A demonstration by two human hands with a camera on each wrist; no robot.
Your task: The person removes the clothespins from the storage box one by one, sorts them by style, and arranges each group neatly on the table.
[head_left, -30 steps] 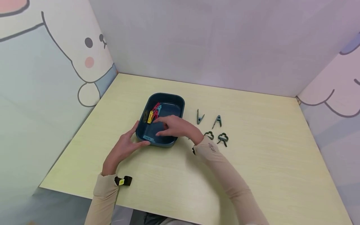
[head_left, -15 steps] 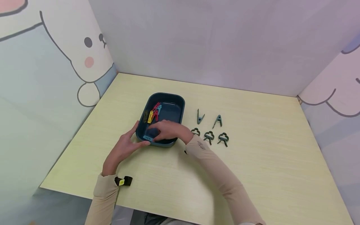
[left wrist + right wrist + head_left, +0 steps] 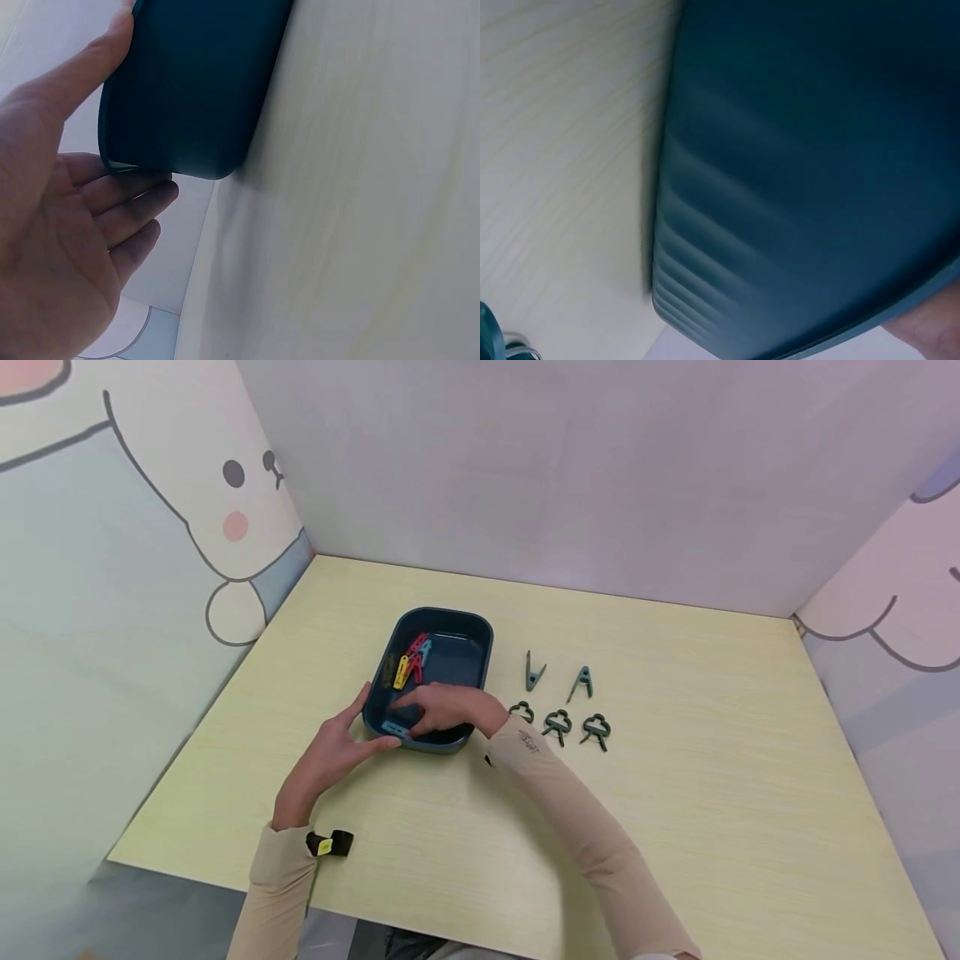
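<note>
In the head view my left hand [image 3: 333, 753] holds the near-left corner of a dark blue plastic bin [image 3: 486, 652]. Its thumb lies at the near rim, and its fingers are along the left side. Reaching over the right rim, my right hand [image 3: 447, 706] has its index finger and thumb spread apart low inside the bin. Right beside its thumb tip lies a light blue clothespin [image 3: 394, 728]. A yellow clothespin [image 3: 401, 672], a dark green clip [image 3: 388, 670] and several pink and blue clothespins lie farther back in the bin. The bin's rim hides the right fingers in the right wrist view.
On the pale wooden table [image 3: 712, 793], right of the bin, lie two plain green clips, one V-shaped clip [image 3: 533, 675] and one A-shaped clip [image 3: 582, 683]. Nearer are three looped green clips, including a middle looped clip [image 3: 557, 724]. A wall [image 3: 555, 485] stands behind.
The right hand has moved left and down inside the bin toward the light blue clothespin, uncovering the leftmost looped clip. The left hand has stayed at the bin's corner.
</note>
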